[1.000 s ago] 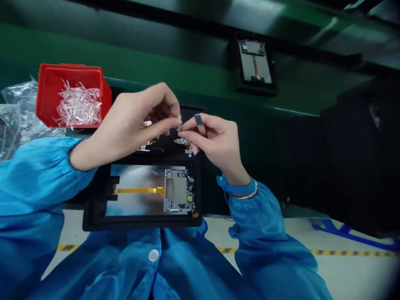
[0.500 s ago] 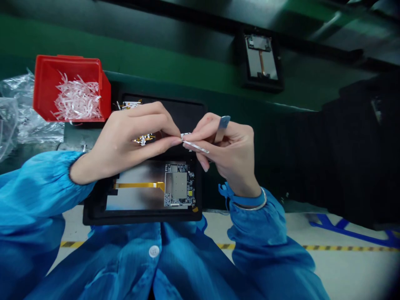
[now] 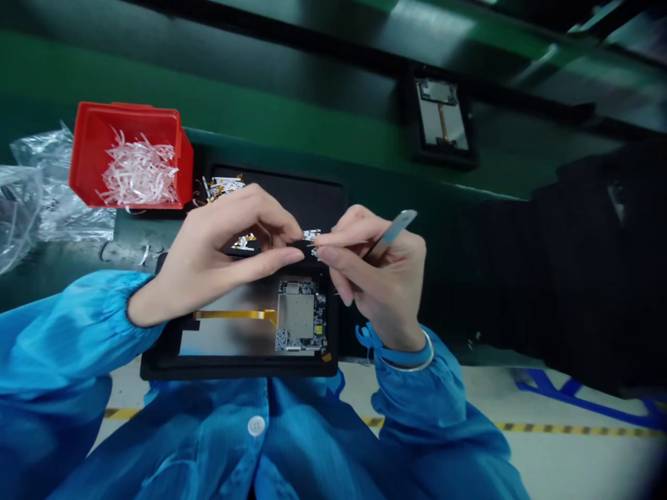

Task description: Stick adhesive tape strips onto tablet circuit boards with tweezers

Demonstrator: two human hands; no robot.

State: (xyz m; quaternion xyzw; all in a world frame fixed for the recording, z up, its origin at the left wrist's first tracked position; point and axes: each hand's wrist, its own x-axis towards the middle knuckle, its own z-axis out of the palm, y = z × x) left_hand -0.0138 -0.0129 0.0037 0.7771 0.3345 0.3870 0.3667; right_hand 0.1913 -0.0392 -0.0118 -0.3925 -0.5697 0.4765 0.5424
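Between both hands, one small dark piece [image 3: 297, 246] sits pinched by the left hand [image 3: 224, 260], just beside one pair of tweezers [image 3: 396, 226] gripped in the right hand [image 3: 378, 281], above one circuit board [image 3: 301, 316] in a black tray [image 3: 240, 368], one red bin [image 3: 130, 156] beyond.

The right hand [image 3: 380, 285] grips flat tweezers [image 3: 393, 232], close to the left hand [image 3: 224, 253], whose fingertips curve by a small dark piece [image 3: 301, 246]. Below the hands lies a black tray [image 3: 240, 368] holding a circuit board [image 3: 299, 316]. Beyond the left hand sit a red bin [image 3: 83, 153] of white shreds [image 3: 140, 173] and a plastic bag [image 3: 31, 201].
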